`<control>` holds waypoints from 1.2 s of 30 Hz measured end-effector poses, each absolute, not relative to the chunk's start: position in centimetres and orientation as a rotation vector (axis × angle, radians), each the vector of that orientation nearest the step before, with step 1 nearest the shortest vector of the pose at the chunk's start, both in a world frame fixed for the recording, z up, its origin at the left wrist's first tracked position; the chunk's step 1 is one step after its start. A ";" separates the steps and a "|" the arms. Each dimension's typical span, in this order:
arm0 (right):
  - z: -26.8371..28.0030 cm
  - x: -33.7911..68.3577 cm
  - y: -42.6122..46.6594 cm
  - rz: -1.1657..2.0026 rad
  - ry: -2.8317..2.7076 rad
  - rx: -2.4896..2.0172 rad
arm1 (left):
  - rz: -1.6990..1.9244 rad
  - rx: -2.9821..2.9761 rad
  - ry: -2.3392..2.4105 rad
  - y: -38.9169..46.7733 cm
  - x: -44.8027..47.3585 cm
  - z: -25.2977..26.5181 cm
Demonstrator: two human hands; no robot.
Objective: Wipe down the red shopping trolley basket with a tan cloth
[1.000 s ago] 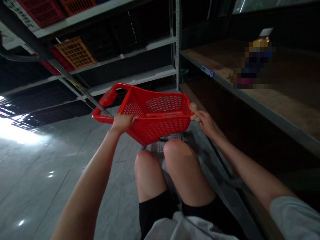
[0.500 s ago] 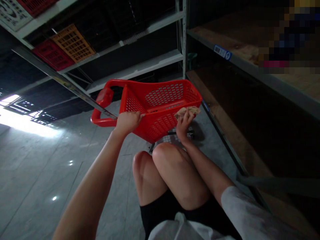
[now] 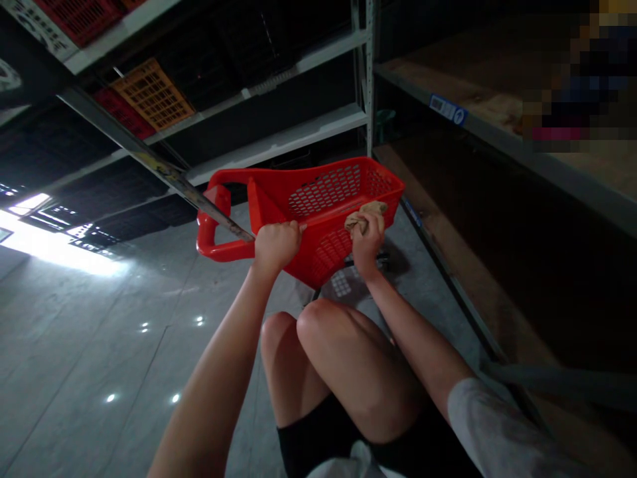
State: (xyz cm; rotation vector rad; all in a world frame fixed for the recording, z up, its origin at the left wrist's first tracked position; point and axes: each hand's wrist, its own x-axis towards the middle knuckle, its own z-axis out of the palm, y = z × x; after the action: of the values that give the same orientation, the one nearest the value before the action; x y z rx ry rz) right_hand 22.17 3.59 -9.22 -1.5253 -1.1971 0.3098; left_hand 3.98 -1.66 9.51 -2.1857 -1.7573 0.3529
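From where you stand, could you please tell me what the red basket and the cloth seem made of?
Basket: probably molded plastic, smooth, slightly shiny, given its even red surface and rows of holes.
Cloth: likely matte fabric, given its soft, crumpled tan folds; the fibre is unclear.

The cart (image 3: pixel 309 257) is bright red, perforated in rows, the cloth (image 3: pixel 374 208) tan, the floor (image 3: pixel 114 332) grey.

Your left hand (image 3: pixel 277 244) grips the near rim of the red perforated plastic shopping cart (image 3: pixel 304 260), while your right hand (image 3: pixel 367 240) presses a crumpled tan cloth (image 3: pixel 377 208) to that same rim. Beyond the cart, a yellow-orange slatted plastic crate (image 3: pixel 154 94) sits on a rack; grey tiled floor (image 3: pixel 124 332) spreads to your left.
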 end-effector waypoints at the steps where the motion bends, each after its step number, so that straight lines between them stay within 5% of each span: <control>1: -9.9 21.8 3.2 0.338 -1.238 -1.524 | 0.350 -2.191 -1.757 -1.6 4.1 9.5; 7: -16.6 20.8 -0.6 0.617 -1.485 -1.476 | 0.307 -2.187 -1.763 -1.1 4.5 9.2; 16: -10.7 21.2 3.4 0.454 -1.374 -1.451 | 0.312 -2.187 -1.771 0.0 5.1 9.2; 25: -17.9 21.5 -0.5 0.700 -1.315 -1.521 | 0.275 -2.334 -1.640 1.2 6.9 9.5; 31: -10.1 20.3 4.0 0.436 -1.114 -1.320 | -0.205 -2.500 -1.178 -2.1 3.1 10.4; 36: -6.2 17.2 4.0 0.296 -1.291 -0.946 | -0.692 -2.134 -1.436 -5.4 -2.3 11.9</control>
State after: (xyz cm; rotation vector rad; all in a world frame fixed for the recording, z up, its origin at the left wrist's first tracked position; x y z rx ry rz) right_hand 17.23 4.04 -6.22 -0.9457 -1.2908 0.2958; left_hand -2.26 -5.37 11.91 -2.1337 -1.4359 -0.6919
